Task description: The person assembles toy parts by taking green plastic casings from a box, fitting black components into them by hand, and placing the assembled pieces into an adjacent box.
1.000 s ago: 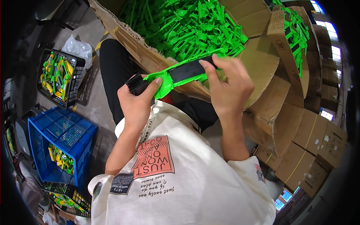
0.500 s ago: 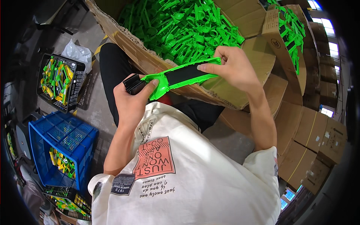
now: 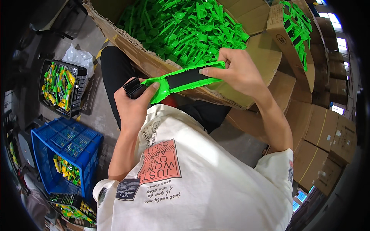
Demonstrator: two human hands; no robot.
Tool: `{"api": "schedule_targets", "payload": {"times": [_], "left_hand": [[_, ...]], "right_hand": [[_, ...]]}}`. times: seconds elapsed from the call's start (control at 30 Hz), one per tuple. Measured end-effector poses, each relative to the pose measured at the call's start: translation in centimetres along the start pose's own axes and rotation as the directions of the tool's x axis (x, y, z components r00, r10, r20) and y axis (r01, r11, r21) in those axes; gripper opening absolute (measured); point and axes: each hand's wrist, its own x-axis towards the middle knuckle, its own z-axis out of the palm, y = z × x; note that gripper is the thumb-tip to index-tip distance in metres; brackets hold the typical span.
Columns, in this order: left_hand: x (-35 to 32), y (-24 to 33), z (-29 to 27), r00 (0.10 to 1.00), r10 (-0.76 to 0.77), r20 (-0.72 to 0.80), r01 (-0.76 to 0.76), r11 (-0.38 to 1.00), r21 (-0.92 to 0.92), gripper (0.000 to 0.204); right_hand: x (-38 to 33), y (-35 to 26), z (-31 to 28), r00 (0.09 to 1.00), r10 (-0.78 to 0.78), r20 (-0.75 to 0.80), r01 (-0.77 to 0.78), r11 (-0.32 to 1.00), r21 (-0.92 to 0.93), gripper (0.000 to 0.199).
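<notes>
Head view, from the left: a black crate (image 3: pixel 59 89) and a blue crate (image 3: pixel 63 154) hold mixed green and yellow pieces on the floor. Next, the left hand (image 3: pixel 133 106) grips a black block (image 3: pixel 134 87), thumb pressed onto the wide end of a green plastic strip (image 3: pixel 185 79) with a black insert. The right hand (image 3: pixel 235 71) pinches the strip's far end in front of the cardboard box (image 3: pixel 154 65) of green parts. Keeping both ends level should seat the insert evenly. How the black block joins the strip stays hidden behind the fingers.
</notes>
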Motion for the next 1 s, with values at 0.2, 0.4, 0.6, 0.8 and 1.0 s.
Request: {"api": "schedule_targets", "payload": {"times": [0.2,0.4,0.6,0.8,1.0], "left_hand": [[0.1,0.0,0.0,0.999,0.045,-0.005,-0.045,0.999,0.024,0.011],[0.3,-0.3,0.1,0.999,0.048,0.021,-0.049,0.999,0.012,0.010],[0.5,-0.6,0.3,0.999,-0.017,0.036,0.017,1.000,0.008,0.012],[-0.2,0.5,0.6,1.000,-0.004,0.004,0.004,0.998,0.067,0.012],[0.0,0.7,0.5,1.000,0.001,0.012,-0.002,0.998,0.060,0.010]], "right_hand": [[0.0,0.2,0.0,1.000,-0.031,0.001,0.031,0.999,-0.029,0.056],[0.4,0.6,-0.4,0.964,-0.006,0.267,-0.040,0.985,0.168,0.051],[0.8,0.5,-1.6,0.937,-0.027,0.349,-0.015,0.993,0.117,0.049],[0.6,1.4,-1.2,0.965,-0.077,0.250,0.076,0.997,0.013,0.052],[0.2,0.9,-1.4,0.965,-0.079,0.250,0.088,0.996,-0.024,0.050]]}}
